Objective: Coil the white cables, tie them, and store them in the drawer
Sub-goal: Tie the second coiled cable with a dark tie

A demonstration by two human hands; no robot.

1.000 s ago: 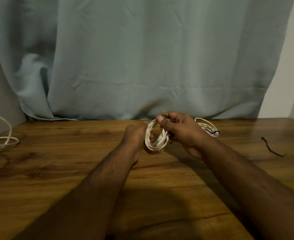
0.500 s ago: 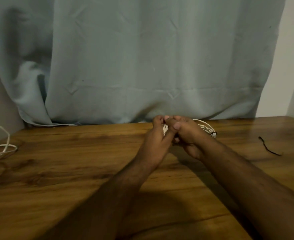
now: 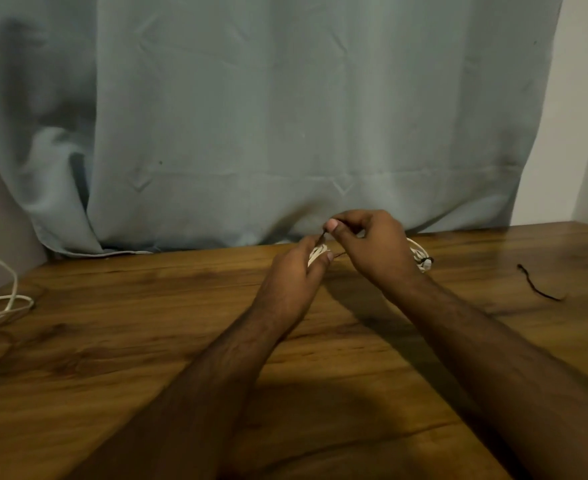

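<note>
A pale blue curtain (image 3: 285, 116) hangs behind a wooden table (image 3: 147, 341). At table centre, both hands meet. The left hand (image 3: 294, 278) curls around a coiled white cable (image 3: 317, 252); the right hand (image 3: 372, 244) pinches a thin dark tie (image 3: 323, 234) between thumb and forefinger. A tied coil (image 3: 420, 258) lies at 3 o'clock of the hands, a spare tie (image 3: 538, 284) farther right, a loose cable (image 3: 5, 296) at 9 o'clock. The step looks like tying; next likely calls for cinching the tie. No drawer is visible.

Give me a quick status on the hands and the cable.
Left hand grips white coil. Right hand pinches dark tie. Tying not yet done. Nothing in the way.
</note>
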